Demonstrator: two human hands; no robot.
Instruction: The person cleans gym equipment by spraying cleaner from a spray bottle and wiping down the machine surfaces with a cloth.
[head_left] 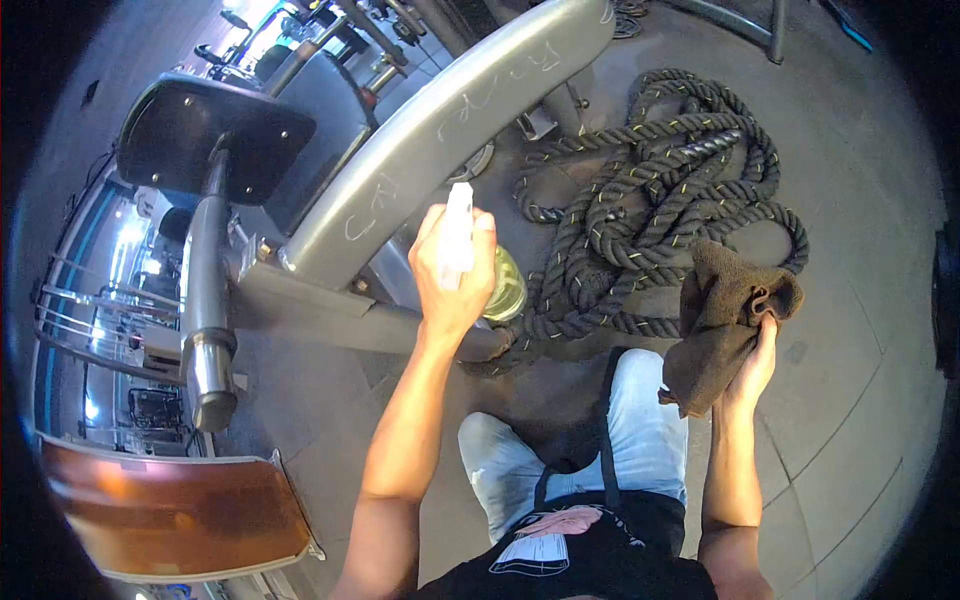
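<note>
My left hand (452,268) is wrapped round the neck of a spray bottle with a white top (460,225) and a clear body of yellow-green liquid (507,288). It is beside a curved grey metal beam (420,130) with scribbled marks on it. On the right, my right hand (752,372) grips a crumpled brown cloth (722,325), which hangs over the fingers and hides most of them.
A thick black rope (650,200) lies coiled on the dark floor ahead. Padded gym equipment (215,140) and a metal post (208,300) stand at the left. An orange-brown panel (180,515) is at the lower left.
</note>
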